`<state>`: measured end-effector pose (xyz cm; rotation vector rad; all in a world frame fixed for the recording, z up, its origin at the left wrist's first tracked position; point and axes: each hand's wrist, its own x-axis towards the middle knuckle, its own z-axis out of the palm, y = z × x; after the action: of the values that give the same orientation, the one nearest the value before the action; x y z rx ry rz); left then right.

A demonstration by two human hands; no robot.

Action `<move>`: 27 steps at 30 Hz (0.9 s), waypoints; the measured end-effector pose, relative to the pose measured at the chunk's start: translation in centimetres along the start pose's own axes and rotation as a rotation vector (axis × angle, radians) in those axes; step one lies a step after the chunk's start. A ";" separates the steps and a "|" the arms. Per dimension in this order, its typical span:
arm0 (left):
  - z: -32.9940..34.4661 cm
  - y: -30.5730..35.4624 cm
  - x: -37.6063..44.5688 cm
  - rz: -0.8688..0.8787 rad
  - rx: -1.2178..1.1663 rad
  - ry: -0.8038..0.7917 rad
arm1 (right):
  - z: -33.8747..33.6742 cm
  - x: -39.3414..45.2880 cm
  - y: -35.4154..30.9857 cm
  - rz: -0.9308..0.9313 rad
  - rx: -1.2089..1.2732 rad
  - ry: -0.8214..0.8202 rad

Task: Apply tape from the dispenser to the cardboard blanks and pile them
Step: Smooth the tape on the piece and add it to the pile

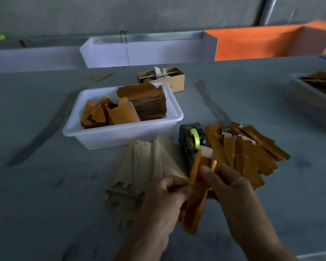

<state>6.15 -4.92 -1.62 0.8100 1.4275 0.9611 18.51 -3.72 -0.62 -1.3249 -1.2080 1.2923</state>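
Head view: both our left hand (164,196) and right hand (231,187) grip the folded blank (195,194) just before the dispenser (191,143); we should press tape flat.

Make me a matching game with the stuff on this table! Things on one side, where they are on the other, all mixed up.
Things:
1. folded orange blank
2. tape dispenser
3. white tub
4. pale cardboard stack

Places:
A. left of the tape dispenser, flat on the table
B. behind the pale stack, with orange blanks inside
C. held in both hands
D. between the pale stack and the fanned orange pile

Pairs: 1-C, 2-D, 3-B, 4-A
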 end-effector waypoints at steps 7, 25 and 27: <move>-1.9 1.1 -0.1 0.076 -0.353 0.234 | -3.1 3.4 -0.5 -0.078 -0.289 0.179; 1.8 1.2 1.3 0.090 -0.155 0.114 | -0.9 5.2 -0.1 0.081 -0.249 0.046; 1.8 1.2 1.2 0.103 -0.144 0.122 | -0.8 4.9 -0.1 0.129 -0.072 0.043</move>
<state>7.83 -3.16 -1.06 0.7338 1.4124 1.1952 19.22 1.15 -1.04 -1.4961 -1.1644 1.3142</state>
